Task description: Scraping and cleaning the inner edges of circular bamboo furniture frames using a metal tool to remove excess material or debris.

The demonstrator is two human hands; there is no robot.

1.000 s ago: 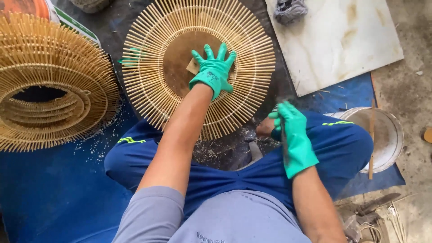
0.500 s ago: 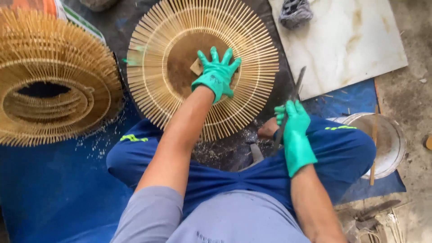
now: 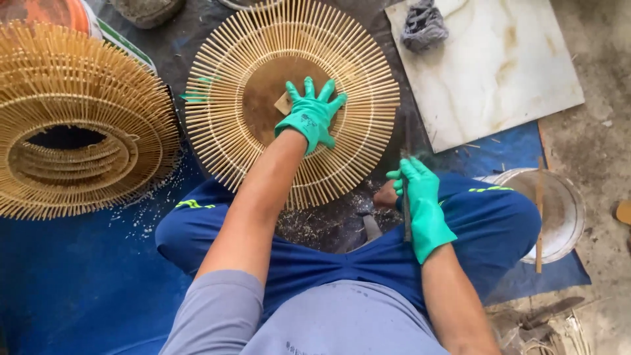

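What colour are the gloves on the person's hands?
Green, on both the left hand and right hand; clearest in the head view.

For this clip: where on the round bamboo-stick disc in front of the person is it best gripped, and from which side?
Probably by the outer rim of the bamboo-stick disc, from the bare far-left side. It lies flat, its thin sticks fanning out from a solid brown centre that the left hand already presses. The right hand, holding a thin dark tool, sits at the near-right edge.

Green gloves on left hand (image 3: 310, 118) and right hand (image 3: 424, 204) — grey shirt, blue shorts.
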